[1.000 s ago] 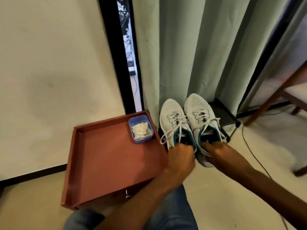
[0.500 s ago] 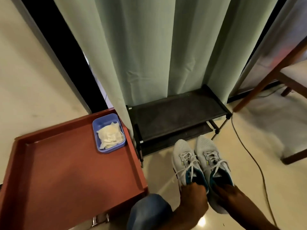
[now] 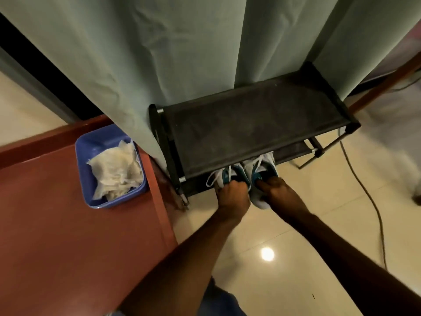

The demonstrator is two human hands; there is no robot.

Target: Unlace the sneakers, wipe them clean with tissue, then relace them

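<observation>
Head view, single frame: I take the black shoe rack (image 3: 257, 124) as my landmark. Both sneakers sit side by side at the rack's front edge, toes tucked under its top shelf on the lower tier, heels sticking out toward me. Left hand (image 3: 232, 195) is clenched on the heel collar of the left sneaker (image 3: 224, 175), fingers curled into the teal-lined opening; a white lace loop hangs off that shoe's left side. Right hand (image 3: 276, 188) grasps the heel of the right sneaker (image 3: 262, 166), fingertips hooked inside the collar and the white heel showing below the palm. Laces appear threaded on both shoes, though most of the uppers are hidden by the shelf. Left of the rack, touching its leg, stands a red tray table (image 3: 68, 236); a blue tub (image 3: 85, 179) holding crumpled tissue (image 3: 116, 167) sits at the tray corner nearest the rack. Behind the rack hangs a pale green curtain (image 3: 159, 53). To the rack's right a dark cable (image 3: 364, 190) trails over the cream floor tiles (image 3: 307, 224).
</observation>
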